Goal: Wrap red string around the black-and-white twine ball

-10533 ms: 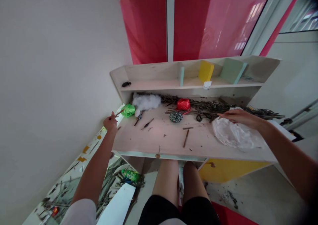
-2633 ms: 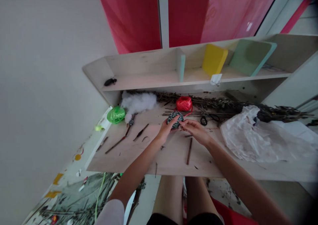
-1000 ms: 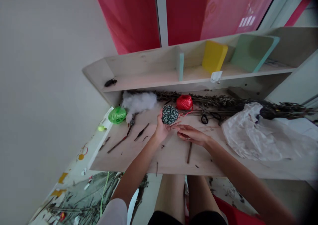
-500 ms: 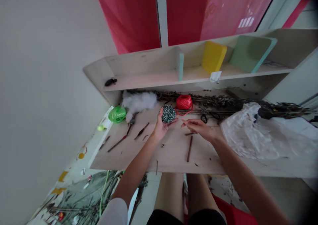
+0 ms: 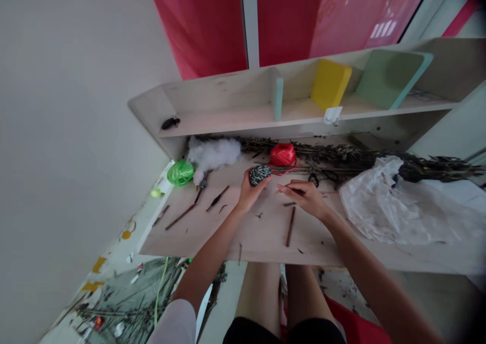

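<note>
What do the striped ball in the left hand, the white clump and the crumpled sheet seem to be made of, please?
The striped ball in the left hand looks like wound twine, matt, with dark and white strands. The white clump looks like fluffy fibre stuffing. The crumpled sheet seems thin plastic: translucent, glossy creases.

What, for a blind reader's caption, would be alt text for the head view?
A person's left hand holds a round ball of black-and-white twine at a pale wooden desk, while the right hand pinches a thin dark piece beside it. Dry twigs lie behind.
</note>
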`<state>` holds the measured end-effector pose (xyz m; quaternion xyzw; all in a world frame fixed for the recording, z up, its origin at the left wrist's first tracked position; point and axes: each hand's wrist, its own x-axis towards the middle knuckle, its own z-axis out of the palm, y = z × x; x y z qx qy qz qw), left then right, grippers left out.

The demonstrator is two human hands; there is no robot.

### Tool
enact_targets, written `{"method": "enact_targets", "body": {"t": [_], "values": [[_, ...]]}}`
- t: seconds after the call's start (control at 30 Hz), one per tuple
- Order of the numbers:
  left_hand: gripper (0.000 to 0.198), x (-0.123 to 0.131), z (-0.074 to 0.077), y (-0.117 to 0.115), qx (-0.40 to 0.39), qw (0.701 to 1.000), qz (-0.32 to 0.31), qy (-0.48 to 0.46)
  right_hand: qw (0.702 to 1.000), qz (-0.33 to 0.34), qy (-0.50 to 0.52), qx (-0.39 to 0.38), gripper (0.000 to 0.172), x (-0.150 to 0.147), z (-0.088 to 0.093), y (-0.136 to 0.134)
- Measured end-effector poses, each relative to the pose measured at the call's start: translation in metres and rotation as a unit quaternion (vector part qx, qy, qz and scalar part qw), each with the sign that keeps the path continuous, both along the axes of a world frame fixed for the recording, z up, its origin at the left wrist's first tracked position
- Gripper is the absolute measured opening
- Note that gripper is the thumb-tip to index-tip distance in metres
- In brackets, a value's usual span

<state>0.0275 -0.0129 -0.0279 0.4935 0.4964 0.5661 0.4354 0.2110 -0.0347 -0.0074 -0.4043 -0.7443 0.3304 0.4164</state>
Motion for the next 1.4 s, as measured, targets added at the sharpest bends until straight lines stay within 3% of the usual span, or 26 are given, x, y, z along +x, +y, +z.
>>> {"method": "enact_targets", "body": {"t": [0.1,0.23,0.37,0.53,0.73,0.9,1.17,1.3,1.4], "values": [[0.058,0.000,-0.004,-0.001,0.072,0.992,0.002,0.102,1.000,-0.004,0.007,0.003,0.044,0.001,0.000,0.000],[0.056,-0.002,-0.006,0.002,0.114,0.982,-0.027,0.150,0.999,-0.012,0.030,-0.006,0.044,0.004,0.000,0.001],[0.058,-0.004,-0.010,0.005,0.129,0.972,-0.048,0.191,0.999,-0.010,0.030,-0.012,0.043,0.003,0.002,0.000],[0.077,-0.008,-0.020,0.004,0.123,0.946,-0.037,0.298,0.999,-0.002,0.037,-0.012,0.047,-0.002,0.006,-0.003],[0.077,-0.003,-0.011,-0.006,0.173,0.894,-0.144,0.388,0.997,-0.027,0.060,-0.048,0.045,0.002,0.010,-0.003],[0.076,0.001,0.001,-0.014,0.159,0.872,-0.192,0.422,0.995,-0.037,0.071,-0.060,0.044,0.005,0.009,-0.001],[0.078,-0.012,0.011,-0.012,0.166,0.868,-0.228,0.409,0.993,-0.040,0.099,-0.053,0.039,0.007,0.005,0.004],[0.080,-0.010,0.011,-0.015,0.157,0.860,-0.269,0.403,0.987,0.001,0.112,-0.116,0.043,0.002,0.007,0.002],[0.090,-0.008,0.013,-0.018,0.134,0.875,-0.276,0.374,0.977,0.008,0.130,-0.171,0.046,-0.002,0.005,0.001]]}}
